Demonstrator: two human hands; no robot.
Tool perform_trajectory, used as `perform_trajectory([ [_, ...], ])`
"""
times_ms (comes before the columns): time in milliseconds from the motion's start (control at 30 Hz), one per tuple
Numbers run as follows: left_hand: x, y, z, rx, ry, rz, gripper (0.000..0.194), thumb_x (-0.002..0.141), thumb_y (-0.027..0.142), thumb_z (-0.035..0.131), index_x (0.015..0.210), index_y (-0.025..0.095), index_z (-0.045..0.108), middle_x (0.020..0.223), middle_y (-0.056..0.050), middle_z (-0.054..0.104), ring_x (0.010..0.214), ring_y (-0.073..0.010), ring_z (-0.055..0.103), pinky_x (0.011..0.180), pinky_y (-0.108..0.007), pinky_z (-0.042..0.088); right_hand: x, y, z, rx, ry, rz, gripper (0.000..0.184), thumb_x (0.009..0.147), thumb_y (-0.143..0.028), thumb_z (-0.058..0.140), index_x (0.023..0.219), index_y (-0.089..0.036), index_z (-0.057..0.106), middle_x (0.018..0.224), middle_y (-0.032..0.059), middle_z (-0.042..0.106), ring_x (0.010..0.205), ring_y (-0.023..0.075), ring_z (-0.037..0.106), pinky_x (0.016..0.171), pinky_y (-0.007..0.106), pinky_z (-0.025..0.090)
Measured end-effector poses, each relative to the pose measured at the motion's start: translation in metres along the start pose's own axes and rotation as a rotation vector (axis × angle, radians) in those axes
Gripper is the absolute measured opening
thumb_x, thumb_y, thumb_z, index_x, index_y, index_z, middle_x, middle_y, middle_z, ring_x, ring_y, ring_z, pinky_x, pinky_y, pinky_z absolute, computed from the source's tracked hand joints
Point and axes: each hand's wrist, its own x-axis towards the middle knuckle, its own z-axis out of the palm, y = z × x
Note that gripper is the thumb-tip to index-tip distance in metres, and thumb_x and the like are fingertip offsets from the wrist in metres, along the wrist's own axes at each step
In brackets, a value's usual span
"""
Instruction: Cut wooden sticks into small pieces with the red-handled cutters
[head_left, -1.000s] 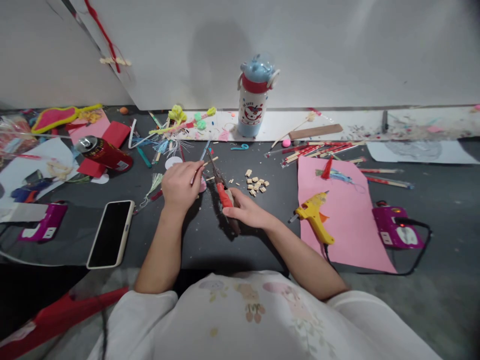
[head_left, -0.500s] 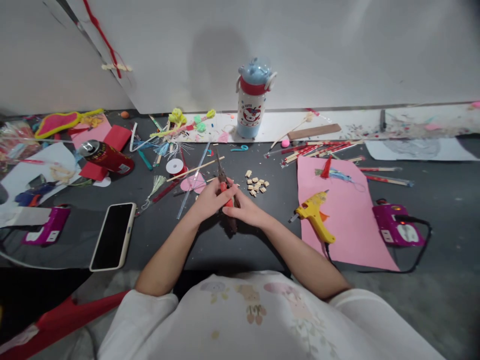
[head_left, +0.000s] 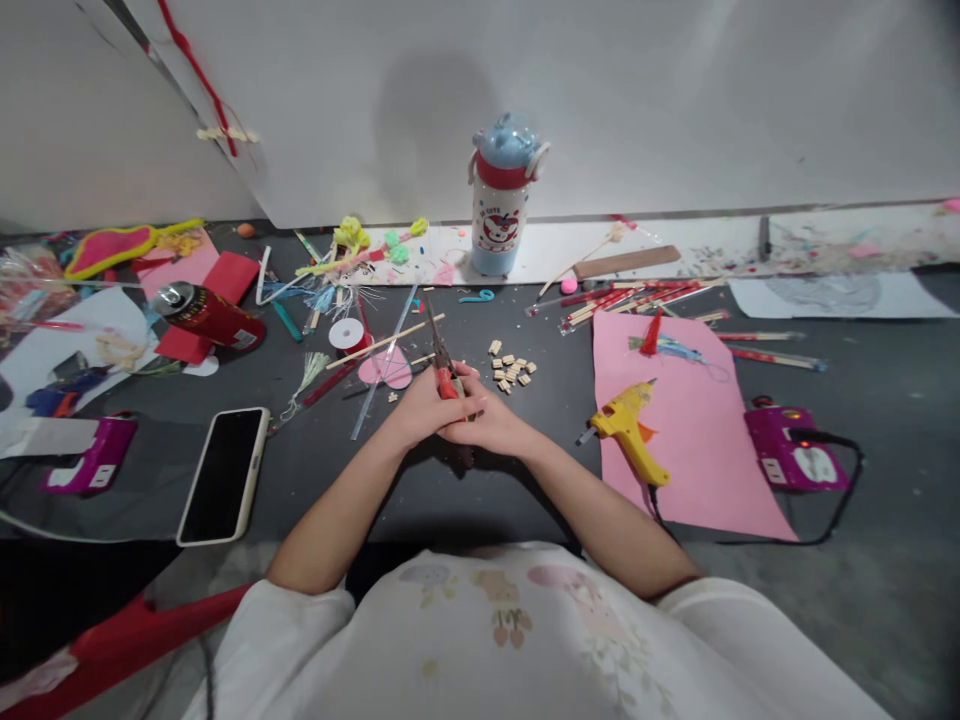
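My left hand (head_left: 427, 405) and my right hand (head_left: 491, 418) meet above the dark table at the middle, fingers closed around one tool. It looks like a pair of pliers (head_left: 448, 382) with red grips, its dark pointed metal nose aimed away from me. My fingers cover much of the handles, so I cannot tell how far they are spread. To the right of the tool lies a loose group of small cut wooden pieces (head_left: 513, 372). A thin wooden stick (head_left: 386, 341) lies at its left, over a pink paper shape (head_left: 385, 368).
A water bottle (head_left: 500, 200) stands at the back. Left are a phone (head_left: 223, 478), a red can (head_left: 214, 316) and a ribbon spool (head_left: 346, 335). Right, a yellow glue gun (head_left: 632, 430) rests on pink paper (head_left: 705, 440), beside a purple power box (head_left: 796, 450).
My hands have drawn closer together around the pliers, with the fingers overlapping more. The view has shifted very slightly; the things on the table lie as before.
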Motion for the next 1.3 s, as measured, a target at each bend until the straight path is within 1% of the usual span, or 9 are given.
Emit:
perform_trajectory([
  [133, -0.001, 0.003, -0.001, 0.031, 0.007, 0.018, 0.047, 0.061, 0.036, 0.073, 0.100, 0.014, 0.058, 0.091, -0.006, 0.063, 0.084, -0.0198, 0.061, 0.075, -0.033, 0.049, 0.001, 0.004, 0.000, -0.040, 0.006, -0.052, 0.055, 0.066, -0.026, 0.066, 0.115, -0.017, 0.043, 0.090, 0.0022, 0.060, 0.096, 0.0194, 0.060, 0.109, 0.045, 0.028],
  [333, 0.000, 0.001, -0.002, 0.062, 0.005, 0.046, 0.040, 0.063, 0.033, 0.072, 0.096, 0.015, 0.059, 0.089, -0.005, 0.064, 0.080, -0.0195, 0.062, 0.074, -0.033, 0.050, 0.002, 0.012, 0.001, -0.051, 0.004, -0.068, 0.056, 0.066, -0.028, 0.066, 0.116, -0.017, 0.044, 0.096, 0.0037, 0.060, 0.107, 0.0206, 0.057, 0.114, 0.044, 0.018],
  [467, 0.002, -0.002, -0.001, 0.078, 0.009, 0.056, 0.040, 0.064, 0.036, 0.071, 0.096, 0.015, 0.059, 0.093, -0.007, 0.065, 0.083, -0.0202, 0.062, 0.076, -0.035, 0.050, 0.001, 0.012, 0.003, -0.016, 0.023, -0.059, 0.058, 0.066, -0.026, 0.066, 0.119, -0.017, 0.041, 0.096, 0.0037, 0.059, 0.098, 0.0191, 0.059, 0.109, 0.044, 0.027],
  [567, 0.003, -0.005, -0.002, 0.093, 0.032, 0.069, 0.047, 0.066, 0.042, 0.069, 0.102, 0.015, 0.056, 0.102, -0.010, 0.065, 0.091, -0.0225, 0.062, 0.081, -0.038, 0.050, -0.001, 0.008, 0.002, -0.002, 0.014, 0.006, 0.052, 0.067, -0.026, 0.066, 0.114, -0.017, 0.043, 0.095, 0.0035, 0.058, 0.089, 0.0176, 0.058, 0.094, 0.040, 0.042],
  [700, 0.000, -0.004, -0.011, 0.083, 0.154, 0.250, 0.052, 0.077, 0.053, 0.056, 0.114, 0.016, 0.051, 0.106, -0.012, 0.065, 0.094, -0.0218, 0.063, 0.081, -0.036, 0.051, -0.004, 0.001, -0.001, 0.019, 0.051, 0.099, 0.060, 0.067, -0.033, 0.070, 0.115, -0.018, 0.039, 0.088, -0.0001, 0.054, 0.076, 0.0136, 0.054, 0.075, 0.032, 0.046],
  [800, -0.004, 0.000, -0.027, 0.323, 0.501, 0.522, 0.036, 0.088, 0.044, 0.045, 0.108, 0.018, 0.057, 0.098, -0.009, 0.065, 0.090, -0.0193, 0.063, 0.083, -0.035, 0.049, -0.006, -0.005, -0.006, -0.007, 0.079, 0.128, 0.059, 0.067, -0.036, 0.071, 0.113, -0.018, 0.038, 0.079, -0.0040, 0.049, 0.069, 0.0112, 0.049, 0.068, 0.029, 0.043],
  [900, -0.005, 0.005, -0.042, 0.779, 0.784, 0.742, 0.024, 0.085, 0.035, 0.054, 0.099, 0.018, 0.063, 0.100, -0.010, 0.065, 0.101, -0.0226, 0.059, 0.094, -0.040, 0.041, -0.007, -0.009, -0.010, -0.037, 0.047, 0.138, 0.056, 0.066, -0.038, 0.071, 0.107, -0.018, 0.039, 0.076, -0.0052, 0.045, 0.066, 0.0101, 0.045, 0.064, 0.026, 0.040],
  [1000, -0.003, 0.005, -0.051, 1.015, 0.771, 0.743, 0.025, 0.084, 0.032, 0.056, 0.104, 0.018, 0.063, 0.103, -0.010, 0.067, 0.102, -0.0225, 0.059, 0.092, -0.037, 0.042, -0.009, -0.012, -0.012, -0.069, -0.002, 0.146, 0.049, 0.066, -0.041, 0.071, 0.099, -0.018, 0.042, 0.079, -0.0040, 0.044, 0.069, 0.0102, 0.044, 0.064, 0.026, 0.039],
  [1300, -0.006, -0.007, -0.068, 1.253, 0.697, 0.730, 0.023, 0.088, 0.035, 0.053, 0.098, 0.020, 0.068, 0.087, -0.005, 0.073, 0.077, -0.0164, 0.067, 0.065, -0.026, 0.043, -0.011, -0.014, -0.023, 0.167, -0.259, 0.252, 0.046, 0.069, -0.038, 0.071, 0.101, -0.020, 0.045, 0.081, -0.0023, 0.050, 0.070, 0.0112, 0.050, 0.060, 0.024, 0.043],
])
